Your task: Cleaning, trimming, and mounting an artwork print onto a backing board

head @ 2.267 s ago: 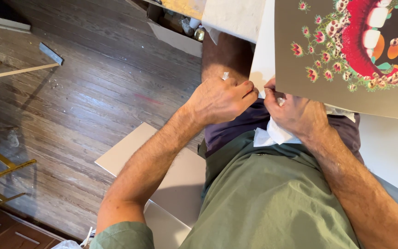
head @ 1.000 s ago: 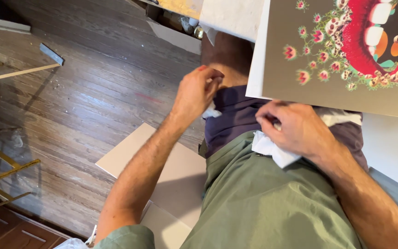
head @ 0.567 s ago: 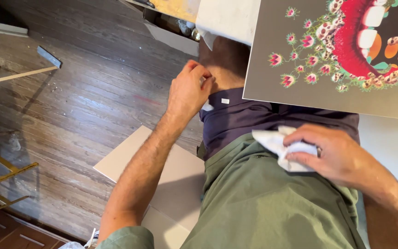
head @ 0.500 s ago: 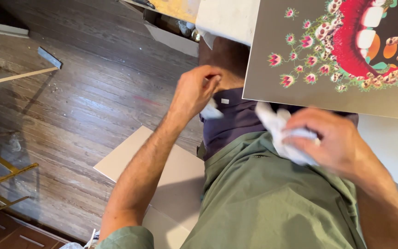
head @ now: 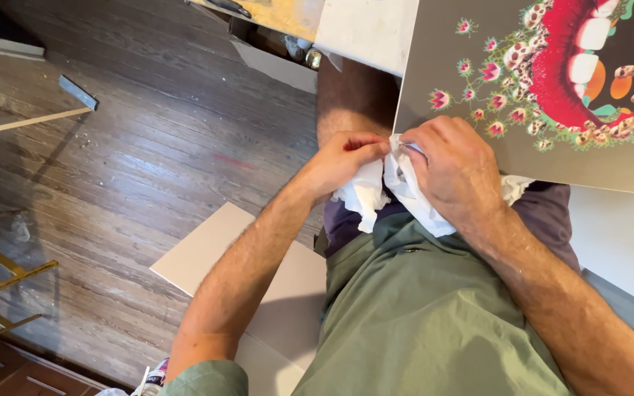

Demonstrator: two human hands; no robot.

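Both hands have come back together since half a second ago, when the right one was off to the side with the cloth bunched in it. Now the left hand (head: 343, 163) pinches the upper edge of the white cloth (head: 376, 196) between thumb and fingers, and the right hand (head: 453, 172) is curled closed around the same cloth just beside it, knuckles up. Loose folds of cloth hang below both hands, against the dark shorts (head: 552, 213) and the green shirt (head: 420, 308). Directly beyond the right hand sits the lower corner of a grey art print (head: 449, 44) showing a red mouth and small flowers. Below the left forearm a pale flat board (head: 221, 253) lies on the wooden floor (head: 148, 147).
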